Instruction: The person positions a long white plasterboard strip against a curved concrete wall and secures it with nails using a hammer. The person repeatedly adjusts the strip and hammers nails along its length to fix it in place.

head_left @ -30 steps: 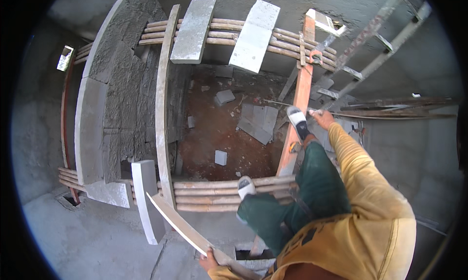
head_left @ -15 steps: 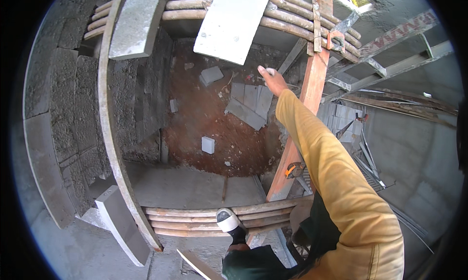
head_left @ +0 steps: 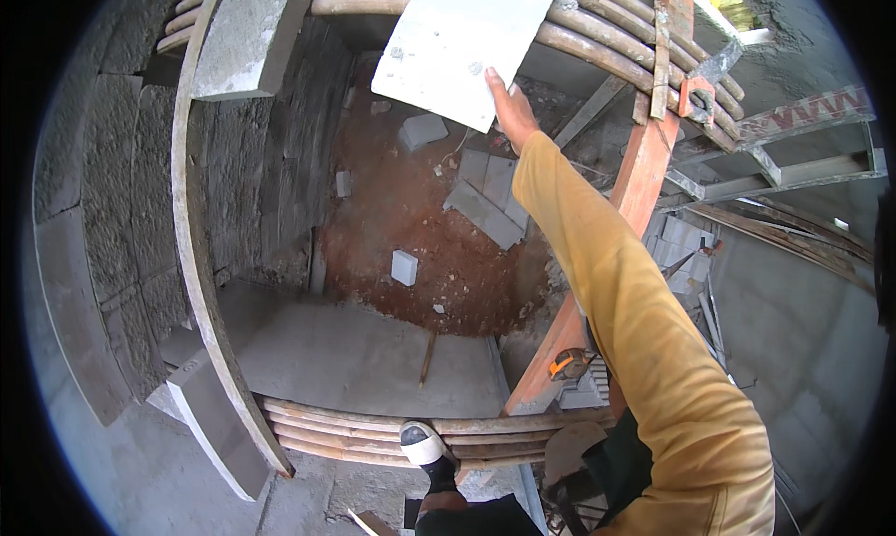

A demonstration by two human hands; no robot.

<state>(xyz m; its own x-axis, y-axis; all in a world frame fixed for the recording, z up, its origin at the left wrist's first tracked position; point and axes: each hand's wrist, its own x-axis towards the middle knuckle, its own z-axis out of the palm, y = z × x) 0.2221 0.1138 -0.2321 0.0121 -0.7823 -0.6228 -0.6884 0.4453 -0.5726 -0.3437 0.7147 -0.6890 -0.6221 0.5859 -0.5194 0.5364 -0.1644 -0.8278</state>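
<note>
A flat white lightweight concrete block [head_left: 457, 46] lies across the far bundle of bamboo poles [head_left: 611, 34], its near end jutting over the drop. My right hand [head_left: 513, 111] grips this block near its right near corner, thumb on the top face and the other fingers partly hidden at the edge. The yellow sleeve of my right arm reaches forward from the lower right. My left hand is out of view. Left of the white block, a grey concrete block [head_left: 254, 41] rests on the same poles beside a long narrow board [head_left: 189, 191].
Below is red soil [head_left: 373, 228] with loose blocks. My sandalled foot [head_left: 425, 445] stands on the near bamboo poles [head_left: 345, 433]. An orange tape measure [head_left: 567, 363] sits on the wooden beam [head_left: 639, 177]; a handsaw [head_left: 697, 97] is farther along. A metal ladder [head_left: 779, 163] leans at right.
My right hand has moved from beside the white block onto its right edge and closed there. The whole view has shifted slightly.
</note>
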